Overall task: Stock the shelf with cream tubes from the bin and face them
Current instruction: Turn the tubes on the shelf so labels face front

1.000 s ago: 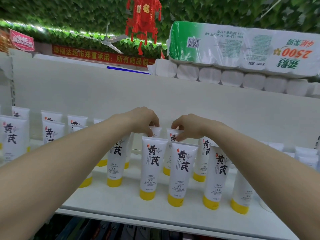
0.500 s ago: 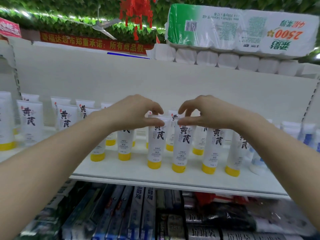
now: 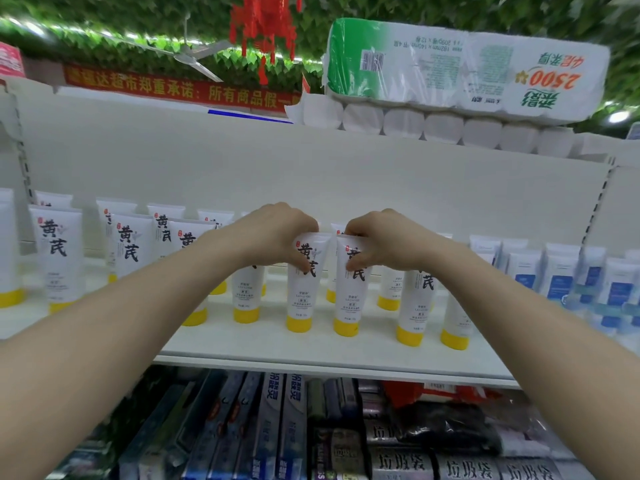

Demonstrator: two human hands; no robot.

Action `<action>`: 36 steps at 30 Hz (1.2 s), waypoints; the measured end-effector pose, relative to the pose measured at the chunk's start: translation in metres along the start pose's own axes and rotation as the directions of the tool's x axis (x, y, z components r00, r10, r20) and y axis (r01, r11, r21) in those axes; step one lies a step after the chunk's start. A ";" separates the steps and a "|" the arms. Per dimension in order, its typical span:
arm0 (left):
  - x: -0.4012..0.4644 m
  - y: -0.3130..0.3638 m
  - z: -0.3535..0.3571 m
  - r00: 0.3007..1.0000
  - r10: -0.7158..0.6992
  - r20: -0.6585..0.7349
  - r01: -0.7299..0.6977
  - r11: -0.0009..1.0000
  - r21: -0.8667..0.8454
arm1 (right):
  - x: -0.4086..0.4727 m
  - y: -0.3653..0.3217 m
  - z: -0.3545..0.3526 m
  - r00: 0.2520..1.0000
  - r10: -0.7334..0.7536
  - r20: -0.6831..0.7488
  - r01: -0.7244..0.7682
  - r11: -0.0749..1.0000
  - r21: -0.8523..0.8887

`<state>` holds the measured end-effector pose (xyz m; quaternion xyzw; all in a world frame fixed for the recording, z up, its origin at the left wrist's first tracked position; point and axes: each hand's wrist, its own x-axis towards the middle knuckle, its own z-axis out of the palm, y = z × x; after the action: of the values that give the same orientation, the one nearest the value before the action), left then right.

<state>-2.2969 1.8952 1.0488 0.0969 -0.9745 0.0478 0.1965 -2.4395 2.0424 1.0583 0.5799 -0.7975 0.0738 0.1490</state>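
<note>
Several white cream tubes with yellow caps stand cap-down in rows on the white shelf [image 3: 311, 355]. My left hand [image 3: 277, 233] grips the top of one front tube [image 3: 303, 299], fingers over its crimped end and thumb on its label. My right hand [image 3: 384, 240] grips the neighbouring tube [image 3: 348, 306] the same way. Both tubes stand upright, side by side, labels facing me. More of the same tubes stand to the left [image 3: 60, 258] and to the right [image 3: 414, 306]. The bin is not in view.
White tubes with blue labels [image 3: 557, 275] fill the right end of the shelf. A pack of toilet rolls [image 3: 464, 64] lies on top of the shelf unit. Toothpaste boxes [image 3: 277, 427] and dark bag packs [image 3: 401, 462] sit on the shelf below.
My hands came forward from the back-row tubes to the two front tubes and now hold them lower, thumbs on the labels. The view has tilted down and back.
</note>
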 end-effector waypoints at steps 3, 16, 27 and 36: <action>0.004 -0.007 0.003 1.000 -0.019 -0.004 0.019 1.000 -0.023 | 0.007 0.003 0.003 1.000 0.013 0.010 -0.014 1.000 0.026; 0.012 -0.015 0.007 0.999 -0.046 0.006 0.046 0.999 -0.005 | 0.021 0.006 0.003 0.998 0.033 0.054 -0.033 0.999 -0.004; 0.009 -0.009 0.009 0.996 -0.081 -0.027 0.081 0.997 -0.012 | 0.020 0.004 0.003 0.998 0.052 0.039 -0.051 0.998 -0.041; 0.006 -0.007 0.003 0.991 -0.034 -0.132 0.030 0.999 -0.028 | 0.002 0.017 -0.027 0.995 0.076 -0.072 -0.082 0.993 -0.087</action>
<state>-2.3020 1.8864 1.0486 0.1066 -0.9582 0.0384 0.2628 -2.4522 2.0545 1.0857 0.5377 -0.8168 0.0635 0.1989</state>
